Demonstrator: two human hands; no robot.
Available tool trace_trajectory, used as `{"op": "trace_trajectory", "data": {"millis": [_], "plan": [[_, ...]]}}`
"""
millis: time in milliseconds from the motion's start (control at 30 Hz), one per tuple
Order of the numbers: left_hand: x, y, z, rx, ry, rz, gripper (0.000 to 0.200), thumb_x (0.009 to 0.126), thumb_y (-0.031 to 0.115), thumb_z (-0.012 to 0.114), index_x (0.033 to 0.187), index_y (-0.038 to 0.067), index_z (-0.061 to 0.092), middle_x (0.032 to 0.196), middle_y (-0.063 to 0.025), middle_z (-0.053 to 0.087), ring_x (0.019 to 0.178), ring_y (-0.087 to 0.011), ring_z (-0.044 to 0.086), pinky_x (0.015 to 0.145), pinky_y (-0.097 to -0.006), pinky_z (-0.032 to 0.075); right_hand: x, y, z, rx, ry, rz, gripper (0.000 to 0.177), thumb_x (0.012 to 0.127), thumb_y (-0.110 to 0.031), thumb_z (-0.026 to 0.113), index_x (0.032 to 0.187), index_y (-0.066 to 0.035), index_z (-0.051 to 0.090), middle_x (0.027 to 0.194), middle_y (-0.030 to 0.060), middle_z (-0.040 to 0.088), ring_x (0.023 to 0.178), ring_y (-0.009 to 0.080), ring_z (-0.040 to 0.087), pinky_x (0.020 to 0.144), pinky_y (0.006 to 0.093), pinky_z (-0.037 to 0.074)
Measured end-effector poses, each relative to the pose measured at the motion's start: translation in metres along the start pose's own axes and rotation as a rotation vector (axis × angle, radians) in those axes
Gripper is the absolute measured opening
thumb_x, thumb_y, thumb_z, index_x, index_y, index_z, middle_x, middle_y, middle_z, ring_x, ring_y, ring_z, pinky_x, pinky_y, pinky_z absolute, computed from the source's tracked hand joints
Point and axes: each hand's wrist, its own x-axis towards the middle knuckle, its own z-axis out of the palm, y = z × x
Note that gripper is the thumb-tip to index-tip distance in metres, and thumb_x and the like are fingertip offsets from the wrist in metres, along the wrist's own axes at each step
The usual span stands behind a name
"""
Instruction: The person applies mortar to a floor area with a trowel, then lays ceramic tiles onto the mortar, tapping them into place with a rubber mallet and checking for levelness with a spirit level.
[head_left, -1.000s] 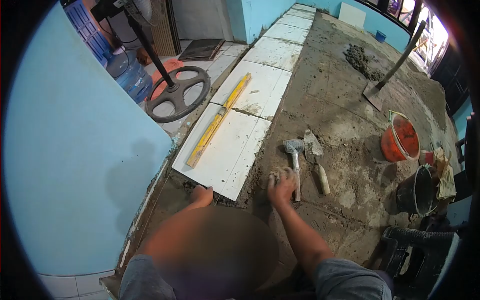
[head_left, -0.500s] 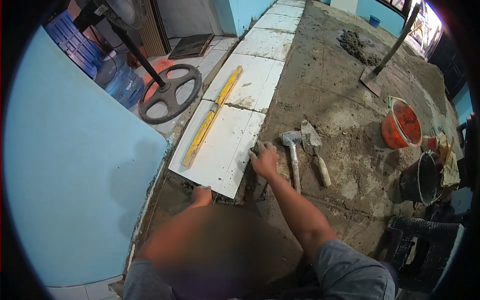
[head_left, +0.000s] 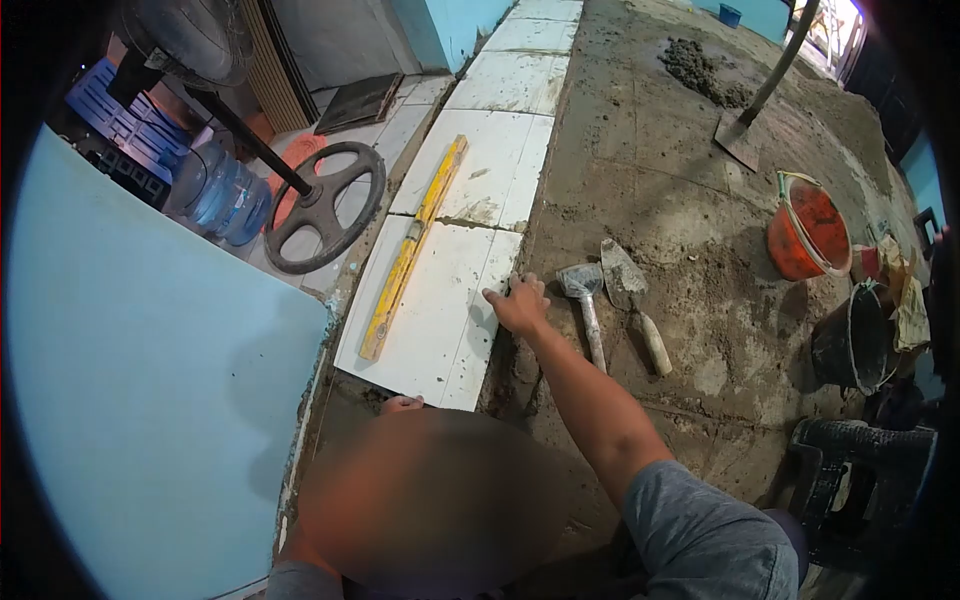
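Observation:
A white floor tile (head_left: 425, 320) is the nearest in a row of tiles, with a yellow spirit level (head_left: 412, 250) lying lengthwise over it and the tile beyond. My left hand (head_left: 403, 403) is at the tile's near edge, fingers curled against it; a blurred patch hides its lower part. At the right edge is my right hand (head_left: 520, 304), its thumb stretched out over the tile and casting a shadow, its fingers spread past the edge. To its right, a mallet (head_left: 583, 290) and a pointed trowel (head_left: 632, 295) lie on the rough ground.
An orange bucket (head_left: 808, 230) and a black bucket (head_left: 845, 345) stand on the right, above a black plastic stool (head_left: 850, 480). Farther off, a shovel (head_left: 745, 135) stands near a mortar heap (head_left: 700, 72). Left are a blue wall (head_left: 170, 370) and a round fan base (head_left: 325, 205).
My right hand has shifted slightly, its thumb moving from the tile's edge to over its face. My left hand stays at the near edge. The camera view has tilted a little.

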Motion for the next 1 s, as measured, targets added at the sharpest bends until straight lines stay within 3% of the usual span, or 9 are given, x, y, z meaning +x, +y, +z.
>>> {"op": "trace_trajectory", "data": {"millis": [100, 233, 333, 367, 467, 567, 667, 767, 1000], "plan": [[-0.021, 0.034, -0.016, -0.087, -0.033, -0.058, 0.024, 0.093, 0.018, 0.073, 0.08, -0.001, 0.068, 0.071, -0.0087, 0.065, 0.066, -0.0199, 0.059, 0.064, -0.0421, 0.046, 0.0, -0.005, -0.01, -0.056, -0.037, -0.01, 0.078, 0.088, -0.053, 0.07, 0.141, 0.003, 0.058, 0.151, 0.0246, 0.043, 0.143, 0.0413, 0.035, 0.114, 0.059, 0.03], [-0.003, 0.016, -0.025, -0.185, 0.043, -0.03, 0.023, 0.093, 0.018, 0.073, 0.085, -0.003, 0.071, 0.074, -0.0062, 0.066, 0.069, -0.0153, 0.057, 0.065, -0.0385, 0.045, -0.004, -0.003, -0.006, -0.053, 0.042, -0.012, 0.073, 0.089, -0.051, 0.07, 0.138, 0.002, 0.06, 0.149, 0.0236, 0.046, 0.141, 0.0408, 0.038, 0.113, 0.0564, 0.032], [0.014, 0.009, -0.031, 0.01, 0.083, 0.005, 0.03, 0.09, 0.021, 0.072, 0.081, -0.007, 0.069, 0.074, -0.0146, 0.068, 0.07, -0.0198, 0.059, 0.065, -0.0448, 0.045, -0.017, 0.006, 0.003, -0.049, 0.142, -0.014, 0.066, 0.091, -0.046, 0.069, 0.136, 0.001, 0.062, 0.146, 0.0223, 0.049, 0.138, 0.0407, 0.042, 0.111, 0.0539, 0.034], [0.029, -0.008, -0.029, 0.033, 0.056, 0.033, 0.027, 0.092, 0.023, 0.07, 0.076, 0.0, 0.07, 0.07, -0.0096, 0.065, 0.063, -0.0212, 0.058, 0.06, -0.043, 0.043, -0.028, 0.013, 0.008, -0.033, 0.178, -0.035, 0.063, 0.091, -0.044, 0.07, 0.136, 0.0, 0.063, 0.144, 0.0221, 0.05, 0.136, 0.0408, 0.043, 0.111, 0.0538, 0.035], [0.04, -0.011, -0.024, 0.07, 0.101, -0.031, 0.025, 0.091, 0.02, 0.069, 0.078, -0.001, 0.071, 0.072, -0.0117, 0.068, 0.064, -0.0229, 0.06, 0.06, -0.0433, 0.043, -0.05, 0.033, 0.003, 0.009, 0.295, -0.104, 0.055, 0.092, -0.039, 0.071, 0.134, -0.004, 0.065, 0.14, 0.0212, 0.054, 0.133, 0.0409, 0.046, 0.11, 0.0538, 0.036], [0.031, 0.002, -0.024, -0.065, 0.08, -0.151, 0.026, 0.095, 0.022, 0.068, 0.088, -0.003, 0.07, 0.087, -0.0133, 0.069, 0.08, -0.0267, 0.062, 0.071, -0.0476, 0.044, -0.061, 0.074, -0.009, -0.043, 0.426, -0.151, 0.05, 0.092, -0.034, 0.073, 0.133, -0.008, 0.066, 0.136, 0.0198, 0.057, 0.13, 0.0399, 0.05, 0.108, 0.0543, 0.04], [0.018, 0.017, -0.028, -0.155, 0.06, -0.213, 0.028, 0.098, 0.023, 0.067, 0.087, -0.003, 0.069, 0.084, -0.013, 0.067, 0.079, -0.0275, 0.06, 0.072, -0.049, 0.042, -0.066, 0.103, -0.027, -0.102, 0.499, 0.043, 0.048, 0.092, -0.034, 0.073, 0.132, -0.008, 0.067, 0.136, 0.0186, 0.057, 0.129, 0.039, 0.052, 0.105, 0.0536, 0.043], [0.008, 0.026, -0.033, -0.049, 0.028, -0.153, 0.025, 0.09, 0.02, 0.068, 0.085, -0.004, 0.069, 0.085, -0.0181, 0.07, 0.081, -0.0362, 0.068, 0.073, -0.0524, 0.048, -0.066, 0.124, -0.041, -0.15, 0.461, 0.146, 0.047, 0.092, -0.034, 0.073, 0.13, -0.007, 0.067, 0.136, 0.0174, 0.057, 0.128, 0.0382, 0.053, 0.103, 0.0531, 0.045], [0.027, 0.017, -0.025, 0.311, 0.049, -0.129, 0.033, 0.087, 0.025, 0.068, 0.101, -0.004, 0.073, 0.107, -0.0244, 0.073, 0.099, -0.0402, 0.071, 0.084, -0.0495, 0.055, -0.08, 0.142, -0.044, -0.207, 0.454, 0.243, 0.051, 0.092, -0.038, 0.072, 0.127, -0.001, 0.067, 0.132, 0.0158, 0.06, 0.125, 0.037, 0.055, 0.103, 0.0541, 0.044]]}}
